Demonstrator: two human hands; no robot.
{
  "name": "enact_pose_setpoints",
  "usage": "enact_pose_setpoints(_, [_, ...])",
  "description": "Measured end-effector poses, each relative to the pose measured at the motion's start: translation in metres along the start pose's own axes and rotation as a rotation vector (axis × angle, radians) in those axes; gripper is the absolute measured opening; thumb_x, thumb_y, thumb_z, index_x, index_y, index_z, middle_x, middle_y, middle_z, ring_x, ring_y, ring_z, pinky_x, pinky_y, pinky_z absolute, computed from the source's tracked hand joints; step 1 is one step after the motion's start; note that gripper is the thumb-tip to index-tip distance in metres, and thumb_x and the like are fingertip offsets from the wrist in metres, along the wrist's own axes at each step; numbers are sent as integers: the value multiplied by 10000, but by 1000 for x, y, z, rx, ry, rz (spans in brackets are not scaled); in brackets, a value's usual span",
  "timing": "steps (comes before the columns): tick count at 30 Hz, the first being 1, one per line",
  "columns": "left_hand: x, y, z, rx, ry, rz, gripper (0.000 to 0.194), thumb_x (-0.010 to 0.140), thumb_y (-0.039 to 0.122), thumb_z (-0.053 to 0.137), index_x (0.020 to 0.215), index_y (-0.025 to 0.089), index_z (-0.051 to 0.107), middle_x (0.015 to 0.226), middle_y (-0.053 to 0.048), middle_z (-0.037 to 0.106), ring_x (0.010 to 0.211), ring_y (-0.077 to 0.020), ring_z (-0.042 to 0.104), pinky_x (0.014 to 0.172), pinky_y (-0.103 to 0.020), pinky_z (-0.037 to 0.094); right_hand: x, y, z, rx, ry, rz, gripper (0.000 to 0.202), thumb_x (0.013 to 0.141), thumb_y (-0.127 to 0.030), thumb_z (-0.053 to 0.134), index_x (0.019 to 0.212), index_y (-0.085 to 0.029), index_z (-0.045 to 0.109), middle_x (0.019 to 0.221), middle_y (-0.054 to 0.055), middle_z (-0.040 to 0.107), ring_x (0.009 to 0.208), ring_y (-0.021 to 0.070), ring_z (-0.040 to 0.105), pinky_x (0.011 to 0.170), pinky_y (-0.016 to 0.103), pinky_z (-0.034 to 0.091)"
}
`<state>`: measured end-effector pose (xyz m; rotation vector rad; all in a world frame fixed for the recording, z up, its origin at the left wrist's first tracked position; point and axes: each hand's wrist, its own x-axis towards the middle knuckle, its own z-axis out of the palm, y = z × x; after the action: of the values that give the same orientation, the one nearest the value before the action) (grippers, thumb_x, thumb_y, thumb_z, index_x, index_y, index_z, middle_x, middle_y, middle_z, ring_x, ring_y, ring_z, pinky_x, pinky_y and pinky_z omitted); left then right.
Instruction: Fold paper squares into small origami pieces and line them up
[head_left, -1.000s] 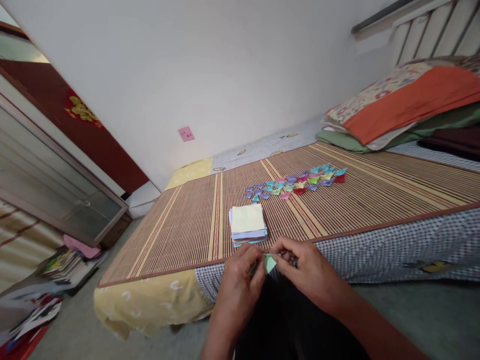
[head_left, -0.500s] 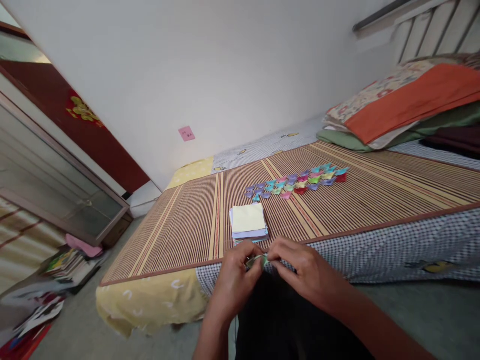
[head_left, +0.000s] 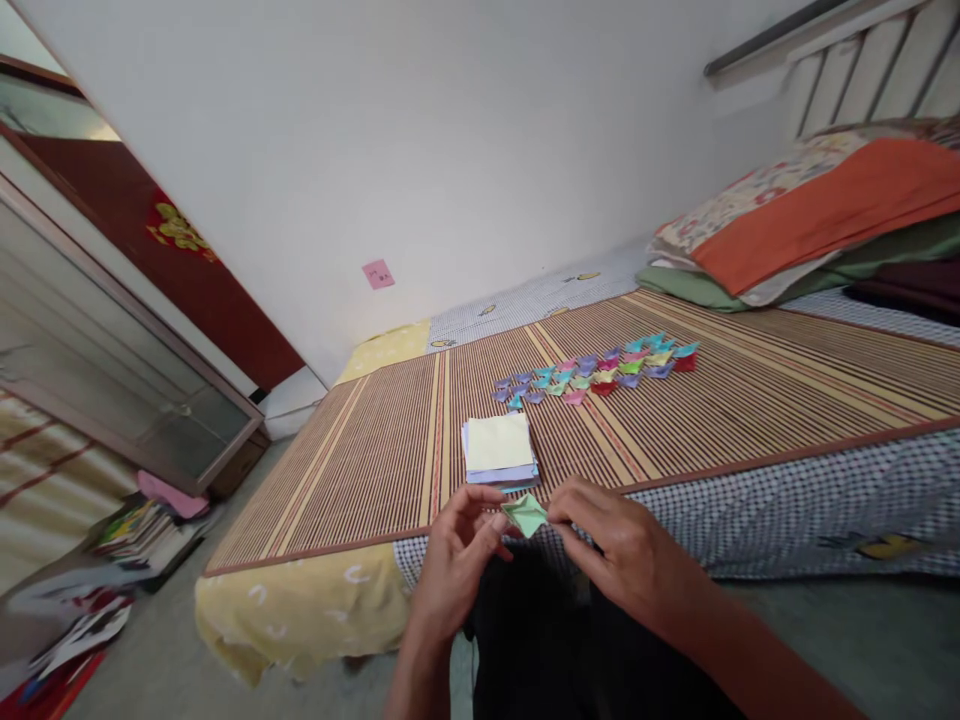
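Note:
A small folded piece of light green paper (head_left: 526, 514) is held between my two hands, just above my lap at the bed's edge. My left hand (head_left: 459, 550) pinches its left corner between thumb and fingers. At its right corner, the fingertips of my right hand (head_left: 615, 528) are closed on the paper. Just beyond my hands lies a stack of square paper sheets (head_left: 498, 443), pale yellow on top. Farther back, several small folded paper pieces (head_left: 592, 372) in many colours sit in rows on the striped mat (head_left: 375, 450).
Pillows and folded bedding (head_left: 825, 225) are piled at the bed's right end. A pink note (head_left: 378, 274) is on the wall. To the left stand a glass-fronted cabinet (head_left: 135, 340) and a pile of books (head_left: 139, 535) near the floor.
The green paper, mostly hidden between my fingers before, now shows its wider face. My hands have moved slightly apart, and my left fingers have loosened. The view has shifted a little.

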<state>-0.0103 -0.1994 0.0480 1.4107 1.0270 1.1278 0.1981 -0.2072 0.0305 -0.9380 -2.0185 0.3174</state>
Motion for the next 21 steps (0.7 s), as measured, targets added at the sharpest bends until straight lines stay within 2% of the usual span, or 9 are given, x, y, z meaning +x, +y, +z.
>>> enact_pose_setpoints(3, [1, -3, 8, -38, -16, -21, 258, 899, 380, 716, 1008, 171, 610, 816, -11, 641, 751, -155, 645, 582, -233, 529, 0, -1, -1, 0, -14, -14, 224, 956, -11, 451, 872, -200, 539, 890, 56, 602, 826, 207, 615, 739, 330, 490])
enact_pose_setpoints(10, [2, -8, 18, -67, -67, -91, 415, 860, 479, 739, 1102, 179, 585, 871, -35, 678, 710, -169, 685, 543, -235, 520, -6, 4, -2, -3, -53, 2, 239, 940, 8, 446, 916, -195, 571, 919, 60, 610, 866, 209, 610, 769, 329, 492])
enact_pose_setpoints(13, [-2, -23, 19, -36, 18, -105, 493, 884, 538, 689, 1201, 180, 569, 922, -73, 705, 739, -187, 698, 529, -227, 500, -10, 18, -4, -25, -55, 52, 245, 922, 22, 456, 893, -200, 554, 915, 48, 605, 851, 196, 607, 753, 310, 486])
enact_pose_setpoints(15, [-6, -44, 17, 12, 80, -113, 495, 905, 577, 643, 1192, 177, 590, 968, -107, 732, 701, -171, 689, 520, -218, 479, -13, 37, -8, -64, -46, 94, 237, 934, 10, 463, 884, -206, 548, 904, 35, 607, 837, 186, 613, 745, 296, 482])
enact_pose_setpoints(17, [-12, -74, 14, 65, 90, -127, 525, 854, 616, 683, 1130, 172, 633, 889, -95, 736, 617, -164, 664, 457, -205, 430, -15, 63, -15, -158, -36, 141, 243, 912, 20, 485, 869, -210, 549, 886, 19, 615, 833, 178, 626, 747, 287, 485])
enact_pose_setpoints(18, [-15, -92, 11, 96, 157, -108, 537, 822, 643, 700, 1082, 174, 662, 829, -72, 725, 576, -155, 639, 439, -203, 414, -15, 77, -19, -190, -27, 165, 244, 902, 27, 490, 861, -207, 549, 875, 17, 616, 815, 176, 627, 731, 284, 484])
enact_pose_setpoints(21, [-23, -146, 5, 199, 337, -33, 570, 774, 725, 684, 949, 182, 700, 689, -15, 668, 517, -145, 590, 481, -234, 476, -7, 122, -28, -253, -9, 214, 220, 891, 19, 524, 861, -193, 571, 873, 22, 630, 805, 182, 641, 711, 290, 491])
